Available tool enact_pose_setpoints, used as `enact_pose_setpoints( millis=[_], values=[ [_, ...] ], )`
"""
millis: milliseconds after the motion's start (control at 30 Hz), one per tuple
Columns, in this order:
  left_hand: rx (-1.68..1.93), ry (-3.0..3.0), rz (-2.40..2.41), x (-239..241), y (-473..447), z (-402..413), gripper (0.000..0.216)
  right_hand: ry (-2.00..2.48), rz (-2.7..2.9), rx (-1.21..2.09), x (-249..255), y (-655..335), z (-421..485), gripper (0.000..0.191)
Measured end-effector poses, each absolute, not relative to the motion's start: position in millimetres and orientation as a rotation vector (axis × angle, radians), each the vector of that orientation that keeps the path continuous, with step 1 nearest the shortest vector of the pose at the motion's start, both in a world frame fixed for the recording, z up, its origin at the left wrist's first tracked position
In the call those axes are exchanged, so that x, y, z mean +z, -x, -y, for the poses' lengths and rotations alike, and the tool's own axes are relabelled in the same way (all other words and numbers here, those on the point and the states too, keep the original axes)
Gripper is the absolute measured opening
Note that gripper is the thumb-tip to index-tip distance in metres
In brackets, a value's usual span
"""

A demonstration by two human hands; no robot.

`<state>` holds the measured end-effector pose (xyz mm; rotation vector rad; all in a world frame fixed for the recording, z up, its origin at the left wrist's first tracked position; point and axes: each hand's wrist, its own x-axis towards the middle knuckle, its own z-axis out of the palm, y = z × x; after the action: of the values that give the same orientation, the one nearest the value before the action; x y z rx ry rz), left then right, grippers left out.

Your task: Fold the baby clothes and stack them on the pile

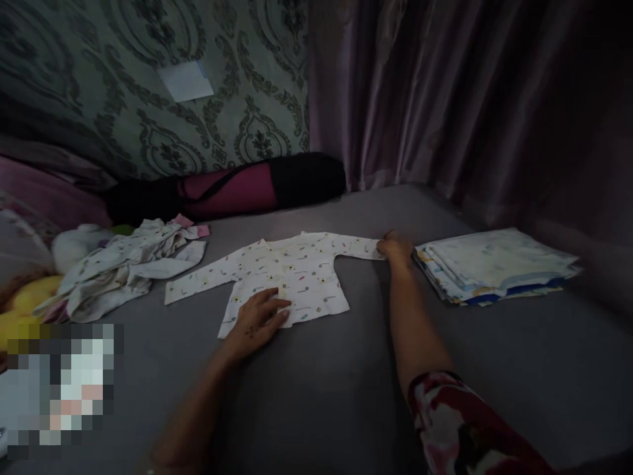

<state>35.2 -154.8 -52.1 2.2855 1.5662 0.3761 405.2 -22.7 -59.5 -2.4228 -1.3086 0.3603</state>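
Lying behind the shirt (301,267), a long bag (247,191), contents hidden.

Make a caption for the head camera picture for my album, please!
Left hand on a white shirt, right hand at the end of one sleeve, near a cloth stack.

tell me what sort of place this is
Probably a bedroom at home: long mauve fabric curtains hang beside grey-green wallpaper with dark scrollwork, and a small white printed long-sleeved shirt lies on a flat grey surface, perhaps a bed.
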Motion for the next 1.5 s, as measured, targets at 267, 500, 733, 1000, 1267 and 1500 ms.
enact_pose_setpoints(
  millis=[267, 500, 733, 1000, 1267, 1500],
  values=[
    [0.581, -2.320, -1.413, -32.9, -80.7, 69.9, 0.036, 2.230, 1.243, 0.522, -55.5, -418.2, 12.6, 0.034],
    [0.591, -2.315, -1.268, -62.2, -144.3, -1.4, 0.044, 1.639, 1.194, 0.548, -57.8, -419.1, 1.1, 0.029],
    [0.420, -2.394, -1.327, -81.3, -151.3, -16.9, 0.057, 1.537, 1.261, 0.420, -62.6, -421.6, -0.6, 0.027],
    [0.078, -2.464, -1.292, -70.1, -151.4, -20.3, 0.083, 1.739, 1.080, 0.435, -74.4, -426.4, 0.9, 0.018],
    [-0.202, -2.467, -1.306, -43.4, -164.0, -36.1, 0.105, 1.402, 0.951, 0.612, -38.1, -395.9, -5.5, 0.021],
    [-0.396, -2.465, -1.362, -30.1, -177.4, -41.3, 0.110, 1.168, 1.005, 0.786, -15.8, -319.1, -4.1, 0.029]
  ],
)
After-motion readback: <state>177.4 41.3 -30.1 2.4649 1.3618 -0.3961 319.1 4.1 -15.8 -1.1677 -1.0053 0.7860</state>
